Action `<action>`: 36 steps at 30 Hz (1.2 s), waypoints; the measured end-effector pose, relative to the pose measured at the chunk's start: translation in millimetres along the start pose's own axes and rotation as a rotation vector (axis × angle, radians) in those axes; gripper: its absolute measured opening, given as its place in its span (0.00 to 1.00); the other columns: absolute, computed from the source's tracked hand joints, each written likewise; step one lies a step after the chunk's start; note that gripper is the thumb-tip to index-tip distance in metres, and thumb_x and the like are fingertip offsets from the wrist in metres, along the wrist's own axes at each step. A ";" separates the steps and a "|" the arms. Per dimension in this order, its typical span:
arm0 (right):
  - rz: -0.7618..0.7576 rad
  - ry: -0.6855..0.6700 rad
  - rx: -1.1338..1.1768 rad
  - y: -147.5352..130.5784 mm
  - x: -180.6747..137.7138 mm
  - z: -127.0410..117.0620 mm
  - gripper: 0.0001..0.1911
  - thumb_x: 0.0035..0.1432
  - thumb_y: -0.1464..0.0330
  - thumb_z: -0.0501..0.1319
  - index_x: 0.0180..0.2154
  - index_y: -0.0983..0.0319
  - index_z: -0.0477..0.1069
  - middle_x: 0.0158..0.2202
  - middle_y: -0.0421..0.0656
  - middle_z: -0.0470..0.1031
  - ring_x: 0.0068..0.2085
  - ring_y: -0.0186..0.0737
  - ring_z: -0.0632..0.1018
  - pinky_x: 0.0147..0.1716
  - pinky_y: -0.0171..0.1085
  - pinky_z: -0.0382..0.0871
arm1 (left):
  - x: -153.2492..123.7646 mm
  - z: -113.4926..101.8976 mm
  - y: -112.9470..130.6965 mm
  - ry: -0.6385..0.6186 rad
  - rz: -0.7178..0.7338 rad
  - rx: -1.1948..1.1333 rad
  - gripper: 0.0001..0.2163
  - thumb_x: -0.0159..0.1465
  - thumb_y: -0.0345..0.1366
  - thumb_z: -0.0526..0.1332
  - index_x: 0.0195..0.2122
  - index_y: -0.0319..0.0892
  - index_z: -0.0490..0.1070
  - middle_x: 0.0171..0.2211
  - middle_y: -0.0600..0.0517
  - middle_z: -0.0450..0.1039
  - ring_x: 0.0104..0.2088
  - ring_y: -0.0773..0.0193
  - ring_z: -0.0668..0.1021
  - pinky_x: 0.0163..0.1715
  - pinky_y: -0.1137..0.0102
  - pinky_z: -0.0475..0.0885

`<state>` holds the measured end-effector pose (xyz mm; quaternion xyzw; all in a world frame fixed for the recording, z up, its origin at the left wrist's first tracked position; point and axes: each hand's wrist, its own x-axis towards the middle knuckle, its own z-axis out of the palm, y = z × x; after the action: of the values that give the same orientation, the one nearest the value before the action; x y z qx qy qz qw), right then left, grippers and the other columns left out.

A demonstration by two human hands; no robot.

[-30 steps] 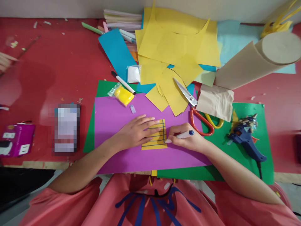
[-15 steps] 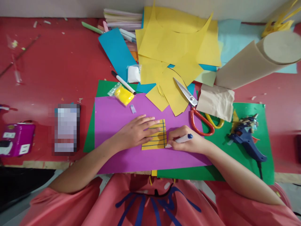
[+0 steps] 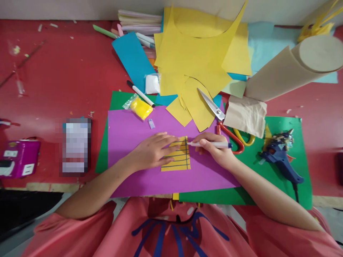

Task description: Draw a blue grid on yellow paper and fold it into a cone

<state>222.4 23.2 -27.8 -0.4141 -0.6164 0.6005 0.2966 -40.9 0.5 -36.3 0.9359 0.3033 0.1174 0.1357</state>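
Note:
A small yellow paper piece with blue ruled lines lies on a purple sheet. My left hand rests flat on its left part, fingers stretched out, pinning it down. My right hand is closed round a white marker with a blue cap, held nearly level. The marker's tip touches the upper right edge of the yellow piece.
Red-and-yellow scissors, crumpled tan paper and a blue glue gun lie to the right on a green sheet. Yellow sheets, a tan roll, a black-capped marker and a yellow packet sit behind. A magenta device sits far left.
My right hand has moved the marker from the lower right corner of the yellow piece up to its upper right edge. The loose yellow sheet at the back has lifted. My left hand stayed put.

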 end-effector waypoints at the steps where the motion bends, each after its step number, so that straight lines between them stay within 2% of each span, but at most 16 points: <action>1: -0.006 0.028 -0.011 0.6 0.5 0.4 0.14 0.64 0.60 0.58 0.36 0.65 0.76 0.30 0.43 0.76 0.26 0.33 0.75 0.27 0.34 0.69 | 0.1 -1.6 0.4 0.016 0.010 0.008 0.15 0.68 0.40 0.57 0.54 0.44 0.72 0.55 0.47 0.73 0.54 0.57 0.73 0.59 0.58 0.67; 4: -0.035 0.056 -0.081 2.1 1.5 0.8 0.12 0.61 0.63 0.61 0.41 0.64 0.75 0.35 0.44 0.78 0.32 0.35 0.78 0.32 0.35 0.71 | 1.5 -5.1 1.5 0.033 0.027 0.025 0.12 0.67 0.37 0.58 0.50 0.45 0.74 0.50 0.49 0.76 0.51 0.60 0.75 0.57 0.60 0.69; 7: -0.061 0.039 -0.137 4.3 1.8 0.0 0.12 0.59 0.64 0.63 0.43 0.63 0.74 0.37 0.45 0.79 0.36 0.37 0.78 0.33 0.35 0.71 | 3.0 -5.5 2.2 0.015 0.035 0.037 0.13 0.66 0.37 0.59 0.51 0.46 0.74 0.51 0.49 0.76 0.52 0.59 0.74 0.58 0.59 0.68; 20: -0.054 0.033 -0.230 4.4 3.8 0.5 0.11 0.59 0.65 0.62 0.41 0.65 0.75 0.34 0.45 0.80 0.30 0.34 0.77 0.27 0.32 0.68 | 2.7 -4.4 2.3 0.034 0.053 0.045 0.12 0.66 0.37 0.60 0.50 0.45 0.75 0.52 0.49 0.75 0.52 0.58 0.73 0.58 0.58 0.68; 27: -0.035 0.028 -0.224 5.5 3.4 0.8 0.11 0.60 0.65 0.62 0.41 0.64 0.75 0.35 0.45 0.80 0.31 0.35 0.77 0.28 0.32 0.68 | 2.5 -3.6 1.6 0.038 0.052 0.032 0.13 0.66 0.38 0.60 0.51 0.45 0.74 0.51 0.49 0.75 0.52 0.58 0.73 0.58 0.57 0.68; 31: -0.023 0.017 -0.223 6.8 2.8 0.4 0.11 0.59 0.64 0.62 0.40 0.65 0.76 0.33 0.45 0.80 0.28 0.34 0.76 0.26 0.33 0.67 | 2.6 -3.8 1.7 0.026 0.039 0.035 0.15 0.66 0.38 0.60 0.54 0.46 0.72 0.51 0.49 0.75 0.52 0.58 0.73 0.58 0.57 0.68; 36: 0.002 -0.007 -0.213 5.7 4.0 0.1 0.11 0.58 0.65 0.62 0.38 0.67 0.75 0.31 0.45 0.79 0.28 0.34 0.74 0.26 0.33 0.66 | 3.0 -4.3 2.1 0.045 0.058 0.042 0.13 0.67 0.39 0.59 0.51 0.45 0.74 0.51 0.49 0.75 0.52 0.57 0.73 0.57 0.57 0.68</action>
<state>221.3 26.2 -33.9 -0.4417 -0.6775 0.5332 0.2481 -38.7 1.4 -31.2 0.9441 0.2813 0.1360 0.1054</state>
